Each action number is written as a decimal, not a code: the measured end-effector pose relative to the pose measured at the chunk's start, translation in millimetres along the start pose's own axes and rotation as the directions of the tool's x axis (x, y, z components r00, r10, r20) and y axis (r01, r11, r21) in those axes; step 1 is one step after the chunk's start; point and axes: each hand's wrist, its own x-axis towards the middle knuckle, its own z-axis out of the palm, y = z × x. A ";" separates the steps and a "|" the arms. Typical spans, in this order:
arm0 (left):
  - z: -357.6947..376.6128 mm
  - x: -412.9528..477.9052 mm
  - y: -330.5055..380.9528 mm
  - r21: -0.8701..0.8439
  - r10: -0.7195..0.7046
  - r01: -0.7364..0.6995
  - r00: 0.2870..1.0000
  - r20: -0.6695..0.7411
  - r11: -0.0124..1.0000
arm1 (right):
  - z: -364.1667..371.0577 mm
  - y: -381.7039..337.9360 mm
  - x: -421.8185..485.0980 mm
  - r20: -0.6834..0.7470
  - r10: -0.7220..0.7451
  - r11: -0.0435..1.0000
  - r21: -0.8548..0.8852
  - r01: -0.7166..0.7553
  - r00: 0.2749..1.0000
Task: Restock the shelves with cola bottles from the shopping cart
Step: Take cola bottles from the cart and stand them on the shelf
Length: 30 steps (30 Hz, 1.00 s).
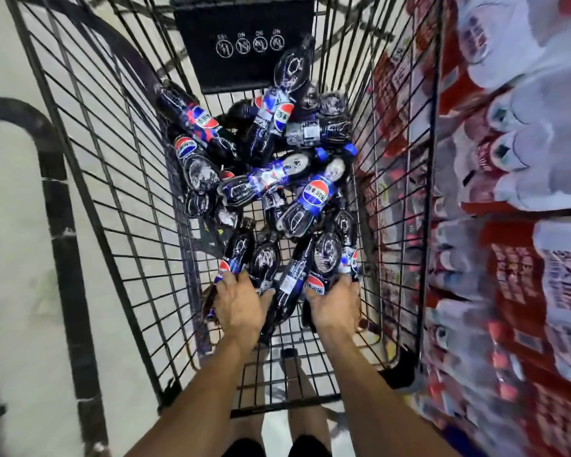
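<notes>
Fig.: at the near edge of the black wire shopping cart [112, 159], your left hand [241, 311] & right hand [335, 308] are clamping fingers round dark plastic blue-labelled cola bottles [323, 258]; most stock's seemingly remaining unshelved.

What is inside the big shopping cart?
A pile of cola bottles lies in the shopping cart, and the left hand and right hand each grip some at the near end. Bottles lower in the pile are partly hidden, so they cannot be counted.
</notes>
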 end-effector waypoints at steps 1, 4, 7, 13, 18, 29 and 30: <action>1.0 1.2 1.2 0.000 -0.010 0.010 1.000 -0.010 1.000 | -0.2 -1.7 -0.4 -0.009 0.003 1.000 -0.024 -0.003 1.000; 2.0 1.7 0.9 -0.009 -0.010 0.009 1.000 -0.019 1.000 | 0.1 -5.2 -2.4 -0.027 -0.016 0.996 -0.094 0.013 0.999; 3.1 -3.6 -2.0 -0.049 0.017 -0.020 0.997 -0.077 0.999 | -1.8 -5.8 -3.7 -0.029 -0.021 0.995 -0.094 0.018 0.999; 6.9 -28.0 -7.0 -0.238 0.104 -0.120 0.991 -0.080 0.964 | -11.7 -3.6 -16.8 0.017 -0.078 0.997 -0.006 0.079 0.997; -34.0 -54.2 -9.0 -0.321 0.099 -0.127 0.990 -0.103 0.939 | -44.3 -19.7 -50.5 0.009 -0.138 0.986 0.098 0.137 0.990; -200.1 -162.9 -24.3 -0.484 -0.133 -0.065 0.922 -0.364 0.873 | -186.6 -65.8 -169.6 -0.122 -0.448 0.894 -0.027 0.448 0.886; -212.0 -172.6 -28.9 -0.487 -0.136 -0.074 0.914 -0.382 0.870 | -195.9 -70.8 -178.9 -0.126 -0.479 0.877 -0.038 0.479 0.869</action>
